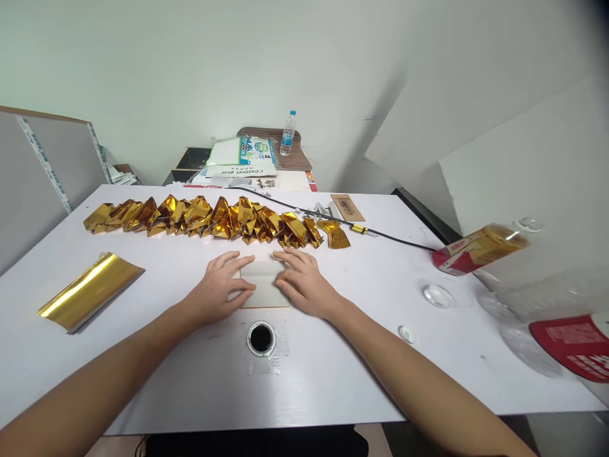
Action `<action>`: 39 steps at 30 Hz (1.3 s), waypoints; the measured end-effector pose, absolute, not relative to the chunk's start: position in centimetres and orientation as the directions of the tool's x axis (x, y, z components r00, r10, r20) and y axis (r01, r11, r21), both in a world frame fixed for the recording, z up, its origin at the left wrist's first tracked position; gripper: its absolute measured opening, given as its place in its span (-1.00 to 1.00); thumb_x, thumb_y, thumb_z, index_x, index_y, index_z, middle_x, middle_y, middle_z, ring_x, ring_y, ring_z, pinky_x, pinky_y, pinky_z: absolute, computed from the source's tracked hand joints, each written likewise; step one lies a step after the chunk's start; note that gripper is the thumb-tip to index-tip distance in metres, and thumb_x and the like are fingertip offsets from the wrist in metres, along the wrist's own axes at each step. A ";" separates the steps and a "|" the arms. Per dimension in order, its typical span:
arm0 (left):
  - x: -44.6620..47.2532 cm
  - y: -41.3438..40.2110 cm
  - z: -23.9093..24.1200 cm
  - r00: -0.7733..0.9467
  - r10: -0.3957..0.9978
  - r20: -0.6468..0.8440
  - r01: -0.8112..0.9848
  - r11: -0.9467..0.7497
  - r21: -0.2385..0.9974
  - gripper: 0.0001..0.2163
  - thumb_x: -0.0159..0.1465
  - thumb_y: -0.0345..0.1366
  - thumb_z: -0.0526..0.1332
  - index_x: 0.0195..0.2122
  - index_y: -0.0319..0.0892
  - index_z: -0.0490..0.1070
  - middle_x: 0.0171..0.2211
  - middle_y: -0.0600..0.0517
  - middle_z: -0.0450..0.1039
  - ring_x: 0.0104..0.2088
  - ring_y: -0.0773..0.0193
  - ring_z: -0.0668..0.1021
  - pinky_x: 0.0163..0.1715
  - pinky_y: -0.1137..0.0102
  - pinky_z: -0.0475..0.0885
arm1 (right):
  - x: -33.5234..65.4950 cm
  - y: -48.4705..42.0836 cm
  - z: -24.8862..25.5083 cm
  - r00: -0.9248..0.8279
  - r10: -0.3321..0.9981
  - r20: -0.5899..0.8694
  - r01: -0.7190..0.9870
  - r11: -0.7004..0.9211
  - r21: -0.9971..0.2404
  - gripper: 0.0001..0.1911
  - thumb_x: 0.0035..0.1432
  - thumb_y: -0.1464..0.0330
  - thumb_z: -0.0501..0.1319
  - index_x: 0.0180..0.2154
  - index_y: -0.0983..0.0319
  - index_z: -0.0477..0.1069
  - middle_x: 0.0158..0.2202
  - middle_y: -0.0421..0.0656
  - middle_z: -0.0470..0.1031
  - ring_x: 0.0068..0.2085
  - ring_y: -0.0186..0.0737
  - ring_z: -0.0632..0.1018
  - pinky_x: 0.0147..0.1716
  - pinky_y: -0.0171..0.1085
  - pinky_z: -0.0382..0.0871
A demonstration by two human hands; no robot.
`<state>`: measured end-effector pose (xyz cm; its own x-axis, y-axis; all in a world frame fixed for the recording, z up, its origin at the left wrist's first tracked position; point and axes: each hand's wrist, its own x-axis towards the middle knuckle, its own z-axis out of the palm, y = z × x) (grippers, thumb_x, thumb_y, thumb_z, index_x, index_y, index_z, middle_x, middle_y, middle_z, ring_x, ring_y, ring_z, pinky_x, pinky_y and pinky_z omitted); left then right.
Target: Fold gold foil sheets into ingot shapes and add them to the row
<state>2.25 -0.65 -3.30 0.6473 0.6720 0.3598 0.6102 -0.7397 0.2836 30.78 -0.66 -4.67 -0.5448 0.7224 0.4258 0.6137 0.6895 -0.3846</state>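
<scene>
A small pale rectangular paper sheet [264, 293] lies on the white table in front of me, with a faint crease across it and a thin gold line along its near edge. At its left side is my left hand [221, 289], palm down, fingers spread and fingertips touching the sheet's edge. My right hand [307, 284] mirrors it on the right side, its fingers apart and resting on the paper. Beyond the hands runs a long row of folded gold foil papers [200, 216]. To the left lies a stack of flat gold foil sheets [92, 291].
A round black-centred fitting [261, 338] is taped nearer me. Behind are a black cable [399, 240], a brown card [347, 207] and a water bottle [288, 133]. At right lie a labelled drink bottle [480, 247], a clear lid [438, 296] and a large clear container [528, 304].
</scene>
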 end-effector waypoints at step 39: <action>2.2 -0.3 -2.0 0.700 0.643 0.310 0.609 -0.765 0.210 -0.75 0.38 -0.23 0.24 0.02 0.02 0.64 0.05 0.01 0.67 0.19 -0.08 0.55 0.28 -0.13 0.28 | 30.2 -1.3 -3.4 -0.727 0.612 0.313 0.549 0.791 -0.271 -0.54 0.45 0.18 0.21 0.30 0.10 0.45 0.27 -0.05 0.54 0.23 0.14 0.47 0.20 0.19 0.24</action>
